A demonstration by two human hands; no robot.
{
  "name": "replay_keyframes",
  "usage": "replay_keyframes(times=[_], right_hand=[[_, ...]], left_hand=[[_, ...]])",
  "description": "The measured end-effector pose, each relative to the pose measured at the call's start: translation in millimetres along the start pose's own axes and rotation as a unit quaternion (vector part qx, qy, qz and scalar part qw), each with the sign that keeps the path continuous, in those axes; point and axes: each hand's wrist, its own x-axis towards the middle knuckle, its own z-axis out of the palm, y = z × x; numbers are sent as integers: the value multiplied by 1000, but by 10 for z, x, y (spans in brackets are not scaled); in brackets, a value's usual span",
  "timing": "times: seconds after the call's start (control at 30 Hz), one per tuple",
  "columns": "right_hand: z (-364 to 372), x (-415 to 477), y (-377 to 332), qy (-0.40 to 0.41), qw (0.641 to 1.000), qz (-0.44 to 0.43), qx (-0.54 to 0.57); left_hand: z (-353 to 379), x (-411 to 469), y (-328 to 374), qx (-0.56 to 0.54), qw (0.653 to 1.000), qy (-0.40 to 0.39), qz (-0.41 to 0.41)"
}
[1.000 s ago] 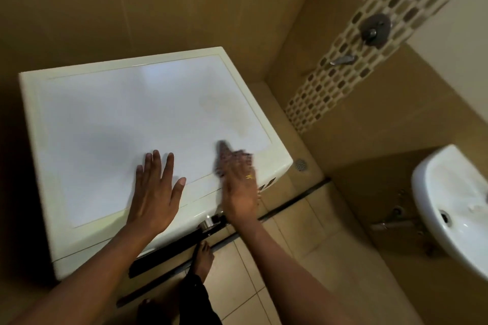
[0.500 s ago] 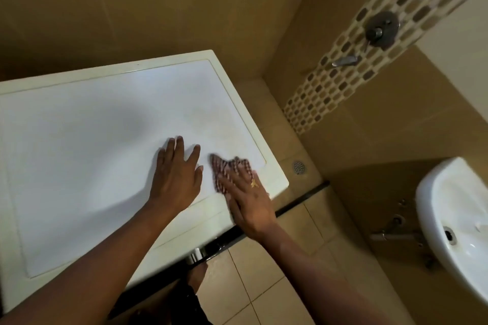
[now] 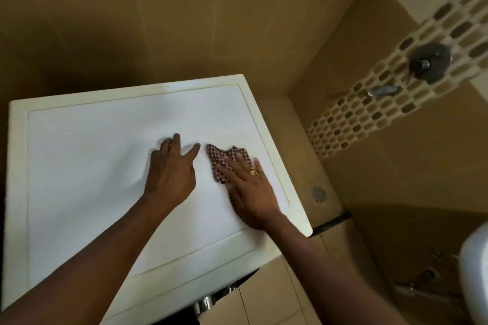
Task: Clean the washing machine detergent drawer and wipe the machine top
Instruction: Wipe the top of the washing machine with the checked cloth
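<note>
We see the right hand [image 3: 253, 192] pressing a checked cloth [image 3: 224, 157] flat, fingers straight, on the right half of the machine top [image 3: 92, 166] — the left hand [image 3: 170, 174] rests beside it, fingers spread.

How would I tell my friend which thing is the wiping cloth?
Find the big white washing machine top against the tan wall. Near its right edge, the right hand presses flat on a small crumpled cloth. It is the only red-and-white checked thing there.

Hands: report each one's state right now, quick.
Left hand: open, resting on the white washing machine top, holding nothing.
Right hand: open, straight fingers pressing the red-and-white checked cloth onto that top.
</note>
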Motion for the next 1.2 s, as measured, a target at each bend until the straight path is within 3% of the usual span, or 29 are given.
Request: replay_keyframes(times=[0.07,0.13,0.23,0.27,0.37,0.43,0.57,0.63,0.7,0.8,0.87,0.97,1.0,1.03,1.1,1.2], right_hand=[[-60,92,300,23,999,32,-22],[-57,431,453,51,990,129,-36],[67,1000,275,63,978,197,-21],[102,1097,186,52,984,172,-11],[88,1110,138,-3,1000,-19,-21],[22,1141,334,-14,998,-56,-40],[33,1741,590,55,986,149,-46],[104,2090,411,69,982,175,-30],[177,2279,151,49,995,86,-27],[197,2295,1,-25,991,-125,-33],[207,2323,73,-13,993,-109,-47],[262,2504,-99,54,994,90,-23],[304,2577,-253,66,991,114,-14],[341,2639,-431,79,992,95,-14],[433,2660,-787,64,997,-34,-17],[470,2311,-1020,-27,976,-212,-31]], left_hand=[[-12,86,-39,5,1000,-18,-4],[-6,156,-66,3,998,-55,-17],[-93,279,-75,1,992,-126,-21],[-143,312,-73,8,990,-137,-13],[-276,388,-127,18,988,-152,15],[-314,381,-207,-8,986,-165,22],[-371,348,-264,-23,981,-191,25],[-380,346,-200,4,979,-201,30],[-382,341,-139,30,978,-204,32],[-391,333,-181,37,980,-192,40],[-382,310,-239,-6,984,-173,34],[-282,151,-389,-141,987,-79,23],[-240,55,-464,-202,979,-29,14],[-200,-46,-558,-244,970,24,5],[-81,-302,-808,-249,958,139,-17],[3,-745,-1237,-199,952,216,-89]])
